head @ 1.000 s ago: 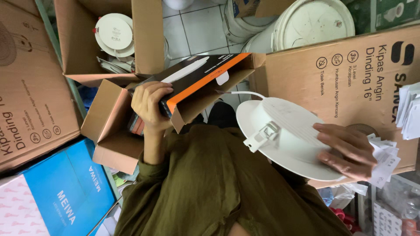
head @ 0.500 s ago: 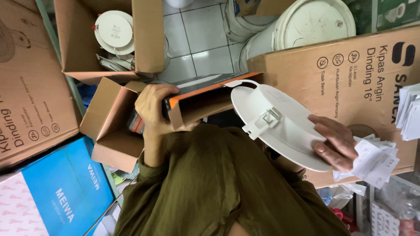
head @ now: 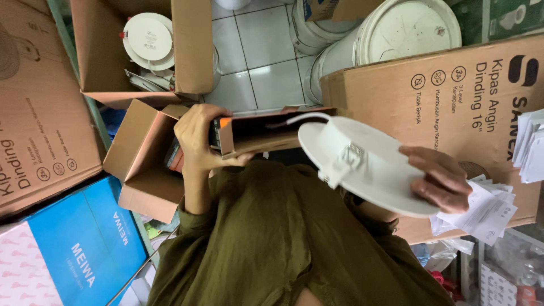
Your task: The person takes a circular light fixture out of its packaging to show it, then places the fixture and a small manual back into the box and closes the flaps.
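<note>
My left hand [head: 195, 139] grips one end of a long, narrow black-and-orange carton [head: 260, 133], held nearly level with its open brown end facing right. My right hand [head: 439, 175] holds a round, flat white ceiling lamp [head: 368, 164] by its right rim, with its back and spring clip facing me. The lamp's left edge is at the carton's open end, and its white wire [head: 306, 118] arcs over that opening. Folded white leaflets [head: 476, 212] sit under the fingers of my right hand. My olive-green sleeves and shirt fill the lower middle.
An open cardboard box [head: 187, 51] at top left holds more round white lamps [head: 148, 39]. A smaller open box [head: 139, 164] sits beneath my left hand. A large fan carton [head: 453, 90] stands on the right, white buckets [head: 396, 28] above it, a blue box [head: 73, 249] at lower left, and white floor tiles [head: 255, 62].
The carton has tipped from showing its broad printed face to nearly edge-on and level. My right hand has brought the lamp left and up, against the carton's open end.
</note>
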